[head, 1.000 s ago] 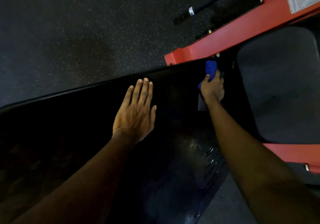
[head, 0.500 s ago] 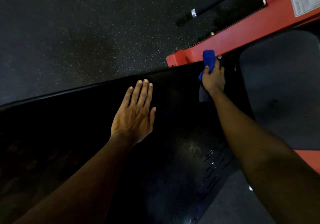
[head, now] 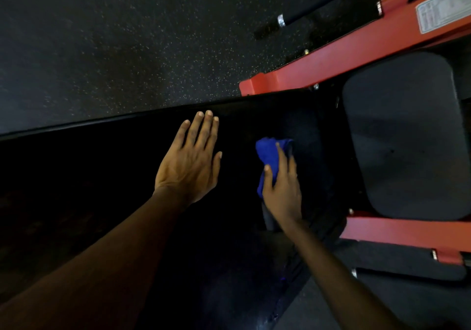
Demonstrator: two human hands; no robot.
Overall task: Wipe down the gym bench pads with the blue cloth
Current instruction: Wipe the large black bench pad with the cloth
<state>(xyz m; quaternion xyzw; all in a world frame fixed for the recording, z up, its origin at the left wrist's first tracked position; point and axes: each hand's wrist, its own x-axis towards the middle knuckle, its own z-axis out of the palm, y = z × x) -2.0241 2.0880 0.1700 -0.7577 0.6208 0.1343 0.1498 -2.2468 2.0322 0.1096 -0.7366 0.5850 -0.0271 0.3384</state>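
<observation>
Item, left hand [head: 190, 161]: flat on the long black back pad [head: 102, 176], fingers straight and together, holding nothing. Item, right hand [head: 281, 192]: thumb and fingers closed round the blue cloth [head: 267, 156], which was bunched into a wad and pressed on the same pad, near the end that meets the grey seat pad [head: 407, 138]. The two hands lay near each other but apart. Item, red frame [head: 356, 57]: rails running along both sides of the seat pad, over speckled floor [head: 127, 36].

Risks noted: the wad was small against so broad a pad, so my strokes could leave unwiped strips between them. With most of the cloth sticking out past my fingers, a hard pass might pull it loose. At the gap between the two pads it could catch on the frame's bolts. My bare left palm could print whatever surface it leaned on.

Hard to make out: the back pad read almost pure black, so I could not tell wiped from unwiped. My right fingers were blurred on the far side. A dull grey shape [head: 270, 217] under my right wrist was possibly a bottle, though I could not say. Both pads ran out of view.
</observation>
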